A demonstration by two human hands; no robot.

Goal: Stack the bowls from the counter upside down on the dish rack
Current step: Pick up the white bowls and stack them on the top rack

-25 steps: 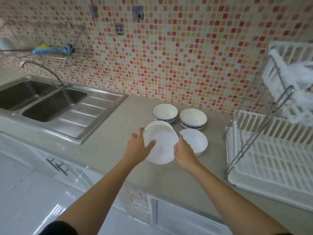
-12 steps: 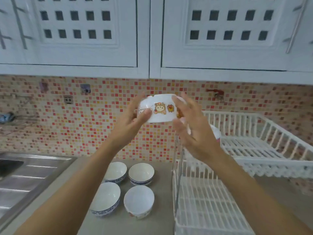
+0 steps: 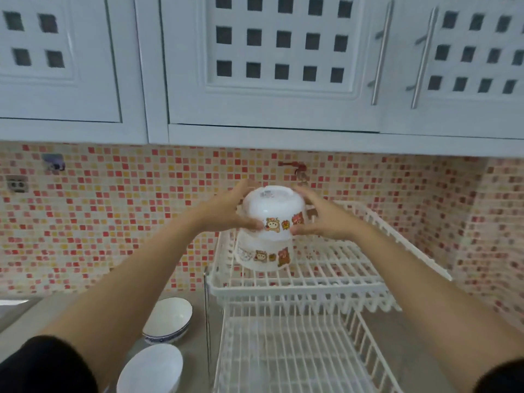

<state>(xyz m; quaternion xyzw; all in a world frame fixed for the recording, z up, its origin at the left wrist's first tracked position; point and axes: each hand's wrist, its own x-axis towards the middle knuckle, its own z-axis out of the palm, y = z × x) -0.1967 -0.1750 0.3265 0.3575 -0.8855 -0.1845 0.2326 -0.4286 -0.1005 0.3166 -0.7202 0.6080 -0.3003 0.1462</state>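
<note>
A white bowl with cartoon pictures (image 3: 273, 211) is upside down between my left hand (image 3: 226, 212) and my right hand (image 3: 321, 219), which grip its sides. It sits over another upside-down cartoon bowl (image 3: 263, 255) on the upper shelf of the white dish rack (image 3: 326, 268), at the shelf's left back. Two upright bowls remain in view on the counter: a blue-rimmed bowl (image 3: 167, 319) and a white bowl (image 3: 151, 370), both left of the rack and partly behind my left forearm.
The rack's lower shelf (image 3: 289, 353) holds nothing. White wall cabinets (image 3: 269, 66) hang close above the rack. The mosaic tiled wall (image 3: 113, 211) stands behind, with a corner at the right. A sliver of the steel sink (image 3: 11, 304) shows at the left edge.
The bowl was lifted from the counter, turned over in the air, and carried right and down onto the upside-down bowl on the upper shelf. My view swung up and right.
</note>
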